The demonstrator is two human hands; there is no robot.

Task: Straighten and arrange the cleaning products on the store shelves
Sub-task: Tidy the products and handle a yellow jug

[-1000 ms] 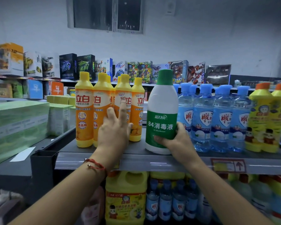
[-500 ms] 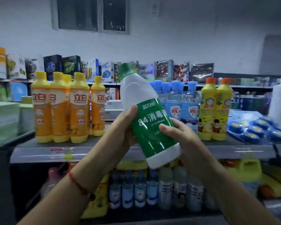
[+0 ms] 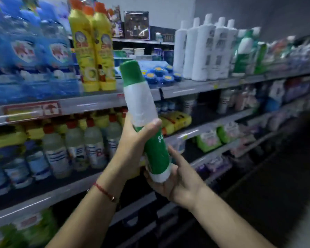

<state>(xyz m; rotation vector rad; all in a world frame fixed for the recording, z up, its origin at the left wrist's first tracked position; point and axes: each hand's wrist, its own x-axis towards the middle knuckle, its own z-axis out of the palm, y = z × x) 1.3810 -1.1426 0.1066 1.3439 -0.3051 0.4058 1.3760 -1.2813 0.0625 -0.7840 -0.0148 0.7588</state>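
A white disinfectant bottle (image 3: 143,111) with a green cap and green label is held in the air in front of the shelves, tilted with its cap up and to the left. My left hand (image 3: 132,145) grips its middle, thumb across the front. My right hand (image 3: 175,179) cups its white base from below, index finger stretched along the label. On the upper shelf (image 3: 97,102) behind it stand two yellow bottles (image 3: 95,51) with orange caps and several blue bottles (image 3: 29,54) to their left.
Several tall white bottles (image 3: 204,49) and small blue round containers (image 3: 161,75) stand on the upper shelf to the right. Lower shelves hold clear bottles with red caps (image 3: 75,145) and green packets (image 3: 213,138). The aisle at right is dark.
The bottle was lifted off the shelf, tilted, and carried rightward along the aisle. My left hand moved from the orange bottles onto it. The view swung right and down.
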